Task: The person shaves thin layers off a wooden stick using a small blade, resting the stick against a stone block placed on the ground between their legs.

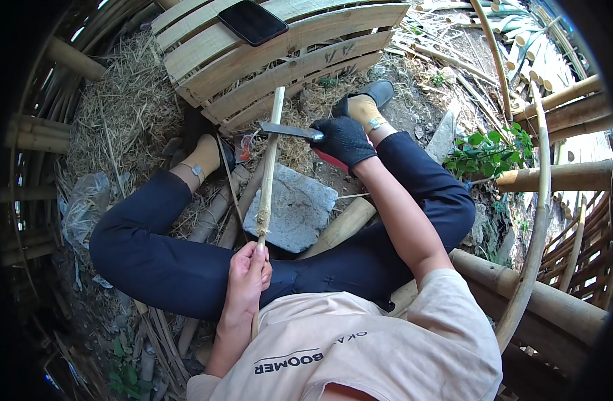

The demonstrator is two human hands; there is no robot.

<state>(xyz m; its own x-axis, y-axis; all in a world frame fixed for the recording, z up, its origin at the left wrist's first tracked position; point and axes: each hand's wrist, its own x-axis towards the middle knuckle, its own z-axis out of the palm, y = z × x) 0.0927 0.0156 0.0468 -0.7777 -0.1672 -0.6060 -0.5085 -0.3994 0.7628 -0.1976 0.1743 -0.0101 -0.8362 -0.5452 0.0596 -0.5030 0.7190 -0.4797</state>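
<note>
We see the left hand [247,273] at lower centre, fingers wrapped around a thin bamboo stick [269,167] that rises toward the frame's middle. The gloved right hand [343,140] grips a knife [289,130] whose blade crosses the stick. Below lies a grey stone slab [296,210] on straw-strewn ground [129,100]; a slatted bamboo panel [279,57] fills the top.

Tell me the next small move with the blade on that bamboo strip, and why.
Probably draw the knife down along the bamboo strip: the gloved right hand has the blade across its upper part, and the bare left hand grips its lower end.
</note>
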